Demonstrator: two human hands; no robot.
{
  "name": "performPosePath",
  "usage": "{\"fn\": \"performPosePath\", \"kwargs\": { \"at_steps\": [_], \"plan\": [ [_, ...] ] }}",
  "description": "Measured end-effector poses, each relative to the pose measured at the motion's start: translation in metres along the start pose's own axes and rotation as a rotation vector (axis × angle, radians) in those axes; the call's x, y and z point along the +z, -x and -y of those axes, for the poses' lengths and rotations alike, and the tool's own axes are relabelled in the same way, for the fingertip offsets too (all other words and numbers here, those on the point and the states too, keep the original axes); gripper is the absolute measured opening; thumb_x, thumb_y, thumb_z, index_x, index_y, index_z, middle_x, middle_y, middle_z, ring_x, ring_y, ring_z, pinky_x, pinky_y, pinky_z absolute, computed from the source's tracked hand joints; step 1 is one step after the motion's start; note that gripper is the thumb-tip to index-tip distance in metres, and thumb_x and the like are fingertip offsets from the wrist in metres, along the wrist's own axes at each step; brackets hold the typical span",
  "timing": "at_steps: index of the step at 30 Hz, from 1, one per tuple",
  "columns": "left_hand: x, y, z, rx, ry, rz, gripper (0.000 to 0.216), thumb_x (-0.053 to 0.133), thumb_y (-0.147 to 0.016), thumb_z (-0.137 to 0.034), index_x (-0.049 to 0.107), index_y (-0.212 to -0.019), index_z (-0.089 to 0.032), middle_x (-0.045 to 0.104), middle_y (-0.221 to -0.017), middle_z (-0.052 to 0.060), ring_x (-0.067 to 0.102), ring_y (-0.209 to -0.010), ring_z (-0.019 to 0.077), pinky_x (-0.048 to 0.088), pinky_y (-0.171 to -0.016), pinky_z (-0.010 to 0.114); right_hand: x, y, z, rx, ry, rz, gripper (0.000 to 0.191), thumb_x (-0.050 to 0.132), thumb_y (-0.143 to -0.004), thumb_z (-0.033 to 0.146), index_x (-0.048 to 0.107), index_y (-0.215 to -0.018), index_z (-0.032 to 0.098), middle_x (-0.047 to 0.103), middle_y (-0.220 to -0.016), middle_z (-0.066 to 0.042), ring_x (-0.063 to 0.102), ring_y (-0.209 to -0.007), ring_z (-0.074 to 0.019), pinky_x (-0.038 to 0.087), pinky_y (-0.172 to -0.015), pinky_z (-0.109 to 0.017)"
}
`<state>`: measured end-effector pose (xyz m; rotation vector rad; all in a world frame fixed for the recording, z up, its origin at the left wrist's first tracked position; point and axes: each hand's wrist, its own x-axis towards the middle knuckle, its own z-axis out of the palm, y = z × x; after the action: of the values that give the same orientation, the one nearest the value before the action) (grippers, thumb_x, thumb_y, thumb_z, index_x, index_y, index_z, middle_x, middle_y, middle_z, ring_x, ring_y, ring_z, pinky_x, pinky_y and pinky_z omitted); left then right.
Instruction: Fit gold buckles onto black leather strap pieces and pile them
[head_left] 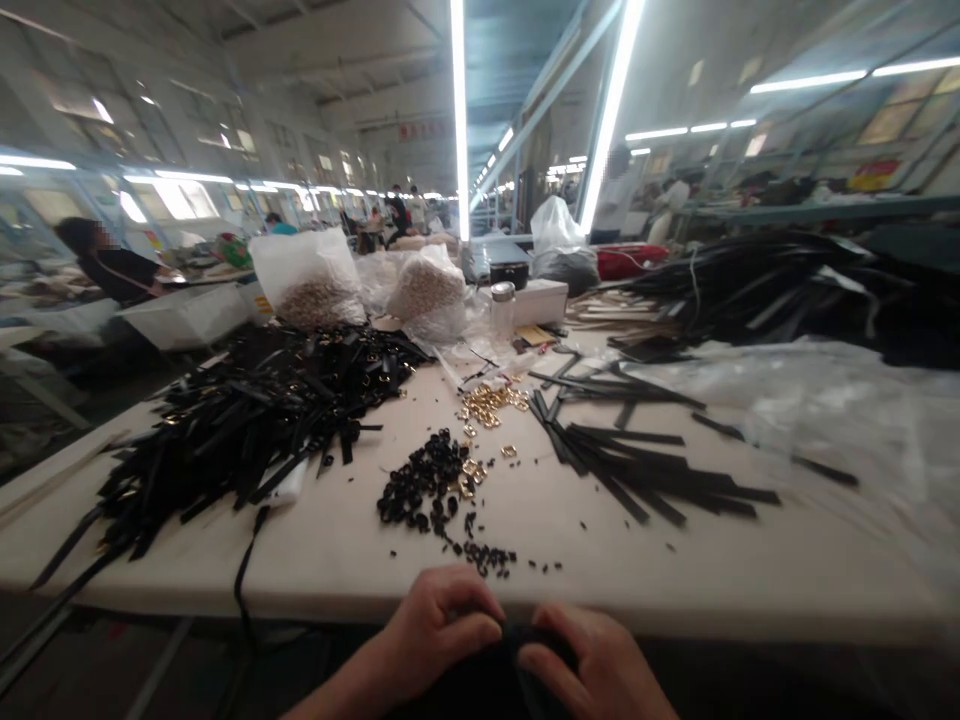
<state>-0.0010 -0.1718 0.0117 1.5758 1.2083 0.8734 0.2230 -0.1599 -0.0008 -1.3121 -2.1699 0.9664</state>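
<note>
At the table's front edge my left hand (439,630) is closed, thumb against fingers, on a dark strap (517,640). My right hand (589,655) pinches the same dark piece from the other side, its fingers curled. Against the dark background below, the piece's full shape is hard to make out. Just beyond my hands lie small black bits (484,555) and a heap of black rings or loops (424,480). Gold buckles (491,403) are piled farther back. To the right, flat black strips (660,470) fan out across the pale table (315,560).
A large heap of black straps with gold fittings (277,400) covers the left side. Filled plastic bags (427,285), a glass jar (502,310) and a white box (540,302) stand behind. Clear plastic sheeting (825,410) and long black material (787,285) lie right. A person (112,260) works at far left.
</note>
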Motion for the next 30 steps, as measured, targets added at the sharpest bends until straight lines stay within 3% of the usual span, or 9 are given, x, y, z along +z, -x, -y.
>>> {"fn": "performPosePath", "kwargs": {
  "at_steps": [5, 10, 18, 22, 24, 27, 29, 30],
  "plan": [
    [0.009, 0.002, 0.007, -0.258, 0.394, 0.028, 0.019, 0.07, -0.079, -0.032, 0.061, -0.086, -0.017, 0.061, -0.062, -0.003, 0.054, -0.057, 0.0108, 0.042, -0.058, 0.022, 0.01, -0.001, 0.016, -0.082, 0.013, -0.114, 0.011, 0.069, -0.082, 0.024, 0.068, -0.093, 0.023, 0.073, -0.083, 0.0, 0.068, -0.076, -0.0188, 0.045, -0.068, -0.026],
    [0.011, -0.001, 0.011, -0.256, 0.457, 0.001, 0.026, 0.073, -0.077, -0.037, 0.059, -0.087, -0.017, 0.061, -0.064, -0.003, 0.053, -0.057, 0.0096, 0.041, -0.057, 0.021, 0.021, -0.003, 0.018, -0.237, -0.012, -0.277, 0.016, 0.068, -0.085, 0.026, 0.066, -0.101, 0.022, 0.074, -0.088, -0.002, 0.068, -0.078, -0.0182, 0.045, -0.071, -0.025],
    [0.012, -0.003, 0.0, -0.204, 0.279, -0.029, 0.024, 0.072, -0.077, -0.037, 0.06, -0.082, -0.016, 0.057, -0.068, -0.002, 0.05, -0.063, 0.0109, 0.041, -0.059, 0.022, 0.022, -0.005, 0.014, -0.288, 0.049, -0.325, 0.016, 0.059, -0.093, 0.032, 0.067, -0.087, 0.019, 0.068, -0.074, -0.002, 0.063, -0.068, -0.0151, 0.04, -0.065, -0.024],
    [0.005, -0.004, -0.002, -0.129, 0.075, 0.03, 0.019, 0.066, -0.082, -0.035, 0.064, -0.086, -0.017, 0.061, -0.07, -0.001, 0.053, -0.066, 0.0129, 0.043, -0.062, 0.024, 0.019, -0.005, 0.014, -0.281, 0.109, -0.288, 0.023, 0.052, -0.096, 0.029, 0.064, -0.079, 0.019, 0.065, -0.068, -0.001, 0.06, -0.063, -0.014, 0.038, -0.061, -0.024],
    [-0.01, -0.017, 0.0, -0.069, -0.073, 0.028, 0.017, 0.064, -0.083, -0.034, 0.067, -0.086, -0.018, 0.064, -0.072, 0.001, 0.054, -0.067, 0.014, 0.044, -0.063, 0.025, 0.017, -0.005, 0.011, -0.255, 0.128, -0.279, 0.023, 0.052, -0.095, 0.028, 0.063, -0.077, 0.019, 0.064, -0.068, -0.001, 0.059, -0.062, -0.0136, 0.037, -0.06, -0.024],
    [-0.036, -0.052, 0.003, -0.004, -0.232, -0.136, 0.015, 0.063, -0.084, -0.032, 0.069, -0.086, -0.019, 0.066, -0.075, 0.001, 0.055, -0.068, 0.0152, 0.045, -0.066, 0.026, 0.018, -0.004, 0.006, -0.229, 0.127, -0.261, 0.021, 0.053, -0.094, 0.029, 0.064, -0.078, 0.019, 0.066, -0.07, -0.002, 0.061, -0.064, -0.0145, 0.04, -0.061, -0.024],
    [-0.047, -0.074, -0.002, 0.013, -0.316, -0.217, 0.012, 0.063, -0.083, -0.027, 0.069, -0.089, -0.018, 0.066, -0.083, 0.003, 0.057, -0.075, 0.0169, 0.046, -0.074, 0.029, 0.021, 0.0, 0.007, -0.223, 0.104, -0.249, 0.02, 0.054, -0.093, 0.031, 0.066, -0.081, 0.021, 0.068, -0.073, -0.002, 0.064, -0.068, -0.0164, 0.044, -0.064, -0.025],
    [-0.05, -0.082, -0.007, 0.016, -0.335, -0.195, 0.011, 0.064, -0.081, -0.021, 0.07, -0.088, -0.017, 0.066, -0.089, 0.005, 0.057, -0.082, 0.019, 0.046, -0.081, 0.032, 0.024, 0.002, 0.008, -0.208, 0.097, -0.247, 0.021, 0.053, -0.093, 0.032, 0.068, -0.081, 0.023, 0.068, -0.072, -0.002, 0.065, -0.067, -0.0169, 0.046, -0.063, -0.026]
  ]
}}
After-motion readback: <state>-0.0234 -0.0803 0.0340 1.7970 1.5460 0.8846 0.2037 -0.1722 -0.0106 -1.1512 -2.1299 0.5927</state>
